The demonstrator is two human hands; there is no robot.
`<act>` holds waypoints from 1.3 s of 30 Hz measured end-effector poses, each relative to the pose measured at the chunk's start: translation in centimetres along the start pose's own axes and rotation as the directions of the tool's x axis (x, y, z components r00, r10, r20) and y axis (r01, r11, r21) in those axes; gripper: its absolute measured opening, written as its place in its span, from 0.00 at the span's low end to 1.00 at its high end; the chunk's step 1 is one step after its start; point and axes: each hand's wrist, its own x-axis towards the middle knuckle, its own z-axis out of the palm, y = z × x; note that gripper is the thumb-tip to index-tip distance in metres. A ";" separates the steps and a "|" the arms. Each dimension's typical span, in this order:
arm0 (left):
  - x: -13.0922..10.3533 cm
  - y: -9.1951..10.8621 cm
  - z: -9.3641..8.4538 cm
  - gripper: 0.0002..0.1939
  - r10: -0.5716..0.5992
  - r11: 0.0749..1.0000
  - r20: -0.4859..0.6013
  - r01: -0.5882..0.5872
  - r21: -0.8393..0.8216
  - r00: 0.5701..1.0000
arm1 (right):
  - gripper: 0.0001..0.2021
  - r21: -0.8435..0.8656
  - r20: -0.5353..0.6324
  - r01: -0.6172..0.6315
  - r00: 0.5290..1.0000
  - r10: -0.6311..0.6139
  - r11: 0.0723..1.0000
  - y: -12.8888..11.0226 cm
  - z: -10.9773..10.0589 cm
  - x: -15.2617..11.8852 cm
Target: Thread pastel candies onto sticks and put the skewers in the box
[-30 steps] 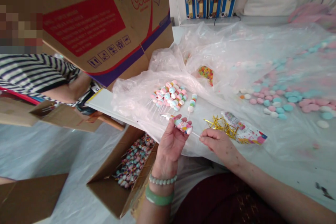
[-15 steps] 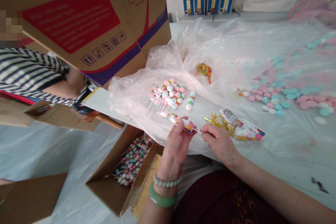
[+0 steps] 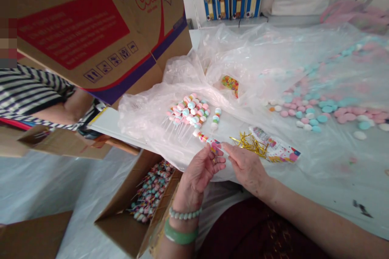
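Note:
A candy skewer in a printed clear wrapper [image 3: 202,136] lies slantwise between my hands, its candy end pointing up and left. My left hand [image 3: 204,166] pinches the wrapper's lower part with thumb and forefinger, the other fingers curled loosely. At the stick end, my right hand [image 3: 246,166] is closed, its fingertips touching the wrapper. Just beyond are a pile of candy skewers [image 3: 191,109] with white sticks and one separate skewer [image 3: 216,119]. Gold twist ties [image 3: 249,144] and a stack of flat printed wrappers [image 3: 276,145] lie right of my hands.
Loose pastel candies [image 3: 313,117] spread over the plastic sheet [image 3: 146,109] at right. A large cardboard carton [image 3: 100,20] stands at left, a person in a striped sleeve [image 3: 33,89] behind it. Below the table edge, an open box [image 3: 121,226] holds many wrapped skewers [image 3: 152,190].
My right hand has moved left along the stick, up to the wrapper beside my left fingers. The left hand's lower fingers have loosened. The whole view has shifted slightly.

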 end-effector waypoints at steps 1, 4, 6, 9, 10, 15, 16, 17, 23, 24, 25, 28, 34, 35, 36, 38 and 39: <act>0.2 -0.1 0.1 0.12 0.028 1.000 -0.027 -0.028 -0.001 0.999 | 0.22 0.007 0.008 0.006 1.000 -0.006 1.000 0.0 0.1 0.0; 0.7 -0.9 0.8 0.09 0.118 0.993 -0.075 -0.116 0.030 0.990 | 0.23 0.056 0.024 -0.127 0.992 0.126 0.990 -0.1 0.3 0.1; 0.9 -1.7 1.2 0.08 0.109 0.993 -0.077 -0.106 0.053 0.991 | 0.25 0.098 0.049 -0.279 0.960 0.275 0.955 0.0 0.3 0.3; 1.0 -2.5 1.8 0.06 0.060 0.997 -0.054 -0.057 0.061 0.997 | 0.25 0.132 0.100 -0.376 0.925 0.366 0.917 0.2 0.1 0.6; 0.9 -2.5 1.9 0.06 0.060 0.997 -0.049 -0.057 0.058 0.997 | 0.24 0.142 0.114 -0.369 0.928 0.355 0.919 0.3 0.1 0.7; 0.0 -1.2 1.9 0.22 0.074 0.993 0.004 -0.074 0.097 0.997 | 0.21 0.184 0.134 -0.211 0.973 0.189 0.960 0.2 -0.5 1.0; -0.2 -1.0 1.8 0.21 0.077 0.991 0.012 -0.078 0.104 0.997 | 0.20 0.158 0.139 -0.181 0.977 0.160 0.971 0.2 -0.7 1.0; -0.2 -0.9 1.8 0.19 0.091 0.990 -0.002 -0.091 0.108 0.996 | 0.20 0.122 0.151 -0.153 0.979 0.134 0.981 0.1 -0.9 1.0; 1.0 -1.9 1.8 0.12 0.310 0.950 -0.226 -0.308 0.044 0.923 | 0.17 -0.178 0.174 0.037 0.985 -0.006 0.983 -1.2 -1.2 0.6; 1.2 -2.1 2.0 0.12 0.308 0.949 -0.226 -0.316 0.000 0.924 | 0.16 -0.244 0.137 0.073 0.990 -0.040 0.967 -1.6 -1.2 0.5; 1.4 -2.2 2.2 0.12 0.286 0.951 -0.223 -0.305 -0.054 0.932 | 0.16 -0.313 0.094 0.115 0.992 -0.089 0.943 -2.1 -1.2 0.6; 1.4 -2.1 3.3 0.12 0.182 0.951 -0.181 -0.220 -0.219 0.967 | 0.14 -0.473 0.011 0.224 0.969 -0.249 0.852 -2.9 -0.8 1.1; 0.3 -1.3 3.8 0.08 0.009 0.946 0.013 -0.004 -0.325 1.000 | 0.09 0.049 0.009 -0.069 0.998 0.069 0.996 -2.1 0.1 3.1; 0.2 -1.3 3.4 0.08 0.015 0.953 0.036 -0.004 -0.302 0.999 | 0.09 0.241 0.072 -0.222 0.975 0.211 0.945 -1.8 0.1 3.5; 0.2 -1.3 3.0 0.10 0.042 0.964 0.044 -0.028 -0.265 0.998 | 0.08 0.403 0.168 -0.365 0.931 0.325 0.839 -1.5 0.0 3.7; 0.4 -1.5 2.2 0.16 0.115 0.983 0.054 -0.106 -0.152 0.992 | 0.06 0.610 0.405 -0.584 0.811 0.423 0.535 -1.1 -0.2 4.1; 0.5 -1.6 1.9 0.18 0.155 0.985 0.066 -0.149 -0.085 0.986 | 0.05 0.658 0.507 -0.651 0.755 0.416 0.379 -0.9 -0.5 4.2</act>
